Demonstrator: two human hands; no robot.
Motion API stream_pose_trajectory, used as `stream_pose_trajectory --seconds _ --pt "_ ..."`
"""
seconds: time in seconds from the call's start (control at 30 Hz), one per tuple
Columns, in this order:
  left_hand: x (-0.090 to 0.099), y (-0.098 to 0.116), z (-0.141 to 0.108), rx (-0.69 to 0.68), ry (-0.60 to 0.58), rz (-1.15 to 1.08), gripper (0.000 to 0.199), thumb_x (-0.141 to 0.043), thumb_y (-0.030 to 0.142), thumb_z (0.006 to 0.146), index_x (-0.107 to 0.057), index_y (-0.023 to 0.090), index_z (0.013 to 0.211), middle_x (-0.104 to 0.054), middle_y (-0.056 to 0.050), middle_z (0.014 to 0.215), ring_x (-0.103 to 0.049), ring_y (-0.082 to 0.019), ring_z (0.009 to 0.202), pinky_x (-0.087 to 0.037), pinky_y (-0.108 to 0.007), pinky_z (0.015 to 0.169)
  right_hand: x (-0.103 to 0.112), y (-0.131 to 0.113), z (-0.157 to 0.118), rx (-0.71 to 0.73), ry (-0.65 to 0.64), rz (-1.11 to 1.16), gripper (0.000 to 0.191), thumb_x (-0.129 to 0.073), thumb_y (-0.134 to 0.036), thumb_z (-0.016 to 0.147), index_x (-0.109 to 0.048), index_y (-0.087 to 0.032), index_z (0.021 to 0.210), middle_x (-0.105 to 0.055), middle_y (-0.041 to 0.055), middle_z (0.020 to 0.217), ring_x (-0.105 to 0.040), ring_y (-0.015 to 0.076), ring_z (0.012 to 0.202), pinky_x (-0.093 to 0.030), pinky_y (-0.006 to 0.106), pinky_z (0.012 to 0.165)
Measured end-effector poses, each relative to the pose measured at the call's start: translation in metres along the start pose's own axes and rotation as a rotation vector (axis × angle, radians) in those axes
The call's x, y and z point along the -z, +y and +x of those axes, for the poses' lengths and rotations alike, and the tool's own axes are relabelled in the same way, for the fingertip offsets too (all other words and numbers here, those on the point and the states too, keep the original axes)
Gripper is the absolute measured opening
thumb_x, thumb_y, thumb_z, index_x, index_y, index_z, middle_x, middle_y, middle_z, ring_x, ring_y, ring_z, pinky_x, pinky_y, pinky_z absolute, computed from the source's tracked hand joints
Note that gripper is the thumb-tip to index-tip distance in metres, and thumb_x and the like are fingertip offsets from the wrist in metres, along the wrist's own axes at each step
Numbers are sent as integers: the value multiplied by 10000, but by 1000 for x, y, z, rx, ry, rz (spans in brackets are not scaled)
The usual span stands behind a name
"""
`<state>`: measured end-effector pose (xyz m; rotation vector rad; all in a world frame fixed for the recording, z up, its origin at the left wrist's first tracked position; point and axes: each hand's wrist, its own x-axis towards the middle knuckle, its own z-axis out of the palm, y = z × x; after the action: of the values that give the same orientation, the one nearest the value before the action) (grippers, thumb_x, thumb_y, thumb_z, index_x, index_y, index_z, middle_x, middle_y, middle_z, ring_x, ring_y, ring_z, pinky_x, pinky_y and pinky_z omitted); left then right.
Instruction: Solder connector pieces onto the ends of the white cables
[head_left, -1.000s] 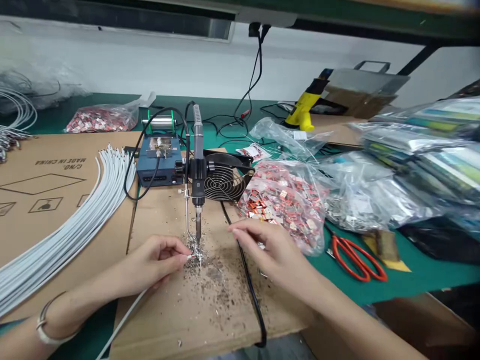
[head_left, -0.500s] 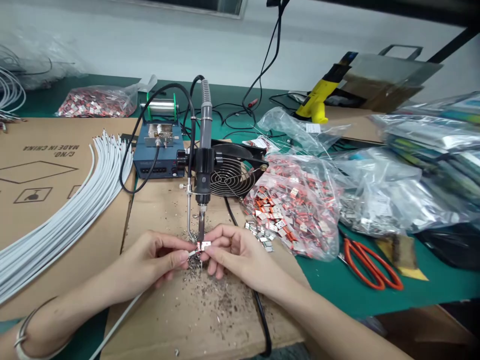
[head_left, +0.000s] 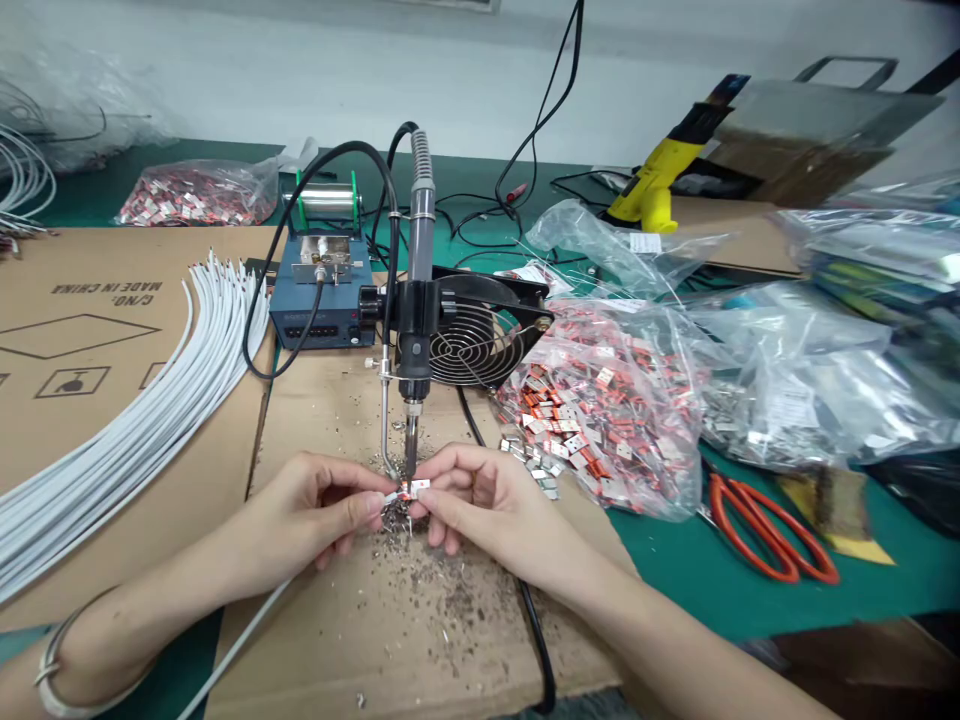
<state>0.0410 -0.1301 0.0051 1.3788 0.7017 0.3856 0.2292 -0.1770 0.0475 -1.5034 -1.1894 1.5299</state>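
My left hand (head_left: 322, 508) pinches a white cable (head_left: 251, 632) close to its end, and the cable's tail runs down to the lower left. Between the fingertips of my right hand (head_left: 487, 500) is a small metal connector tab with a red-orange part (head_left: 420, 487). Cable end and tab meet right under the tip of a soldering iron (head_left: 415, 350), which is clamped upright on a stand. A thin metal tube (head_left: 385, 420) beside the iron comes down to the same spot. My fingers partly hide the joint.
Left lies a bundle of white cables (head_left: 150, 420) on cardboard (head_left: 82, 285). Behind are a blue soldering station (head_left: 319, 305), a solder spool (head_left: 322, 202) and a fan (head_left: 480, 345). Right are a bag of red-and-metal connectors (head_left: 622, 420), red-handled scissors (head_left: 772, 530) and a yellow heat gun (head_left: 656, 185).
The camera view has shifted a little, so the bench things appear displaced. Both hands keep their grips, with cable end and connector still at the iron's tip.
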Motion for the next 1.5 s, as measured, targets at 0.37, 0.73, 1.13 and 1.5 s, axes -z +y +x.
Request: stream_pose_trajectory --seconds 0.37,0.73,1.13,1.5 --pt "-1 4 1 17 -3 -51 382 -552 407 819 -631 81 1001 -494 6 625 -398 -57 478 -329 -158 409 1 -1 -1 -2 3 22 220 -728 -220 682 -586 -119 815 -643 24 660 -558 65 485 -424 148 438" --pt "0 6 -1 24 -22 -132 364 -575 428 803 -603 96 950 -444 37 579 -376 -50 459 -314 -147 396 2 -5 -3 47 -29 69 186 -727 -243 707 -608 -132 799 -674 34 680 -516 57 493 -397 171 469" --pt "-1 10 -1 91 -23 -154 327 -577 401 801 -578 100 928 -424 51 565 -374 -46 461 -312 -140 399 2 -11 -6 34 -18 109 109 -705 -180 740 -621 -133 789 -694 26 684 -572 51 539 -388 151 504" --pt "-1 8 -1 87 -45 -200 322 -594 391 802 -597 100 940 -464 37 633 -372 -30 462 -322 -124 389 3 -11 -5 41 -45 88 138 -701 -211 737 -622 -132 818 -709 42 722 -627 70 625 -428 157 564"
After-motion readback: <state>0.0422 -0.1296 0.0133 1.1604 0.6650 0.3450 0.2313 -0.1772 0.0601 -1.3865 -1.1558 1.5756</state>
